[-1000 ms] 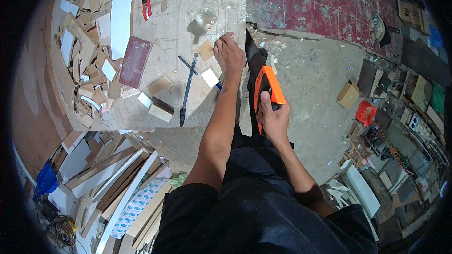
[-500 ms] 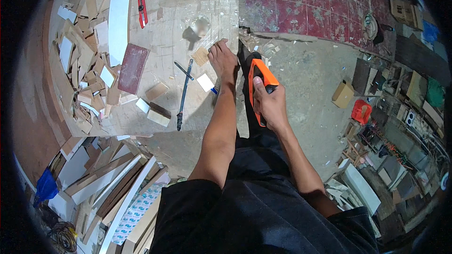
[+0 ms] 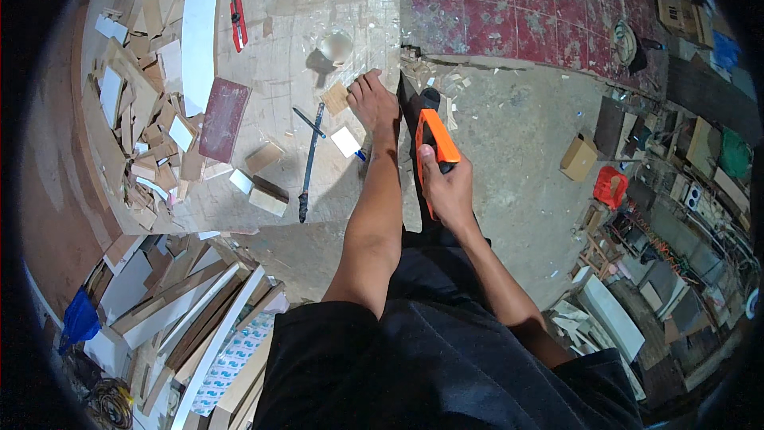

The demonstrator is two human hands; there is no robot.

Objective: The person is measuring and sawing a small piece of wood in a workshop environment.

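My right hand (image 3: 447, 187) grips the orange and black handle of a handsaw (image 3: 441, 139), just off the right edge of the worktable (image 3: 274, 40). The saw's blade is hard to make out against the dark clothing below. At that same edge my left hand (image 3: 374, 103) presses down with bent fingers on a small light-brown piece of wood (image 3: 336, 99), which it partly hides. Close to its wrist lie a white rectangular piece (image 3: 346, 142) and a small blue object (image 3: 361, 155). A round pale cup-like thing (image 3: 337, 48) stands farther off.
A red utility knife (image 3: 238, 20), a dark rod (image 3: 311, 163), a maroon board (image 3: 225, 119) and a long white strip (image 3: 200, 32) lie on the table. Scrap wood (image 3: 143, 111) is heaped at its left. Boards (image 3: 191, 318) are stacked below. A cardboard box (image 3: 578, 159) and red basket (image 3: 610, 188) sit right.
My right hand has drawn the handsaw slightly toward me and to the left. The left hand stays on the piece of wood. The whole view has shifted a little.
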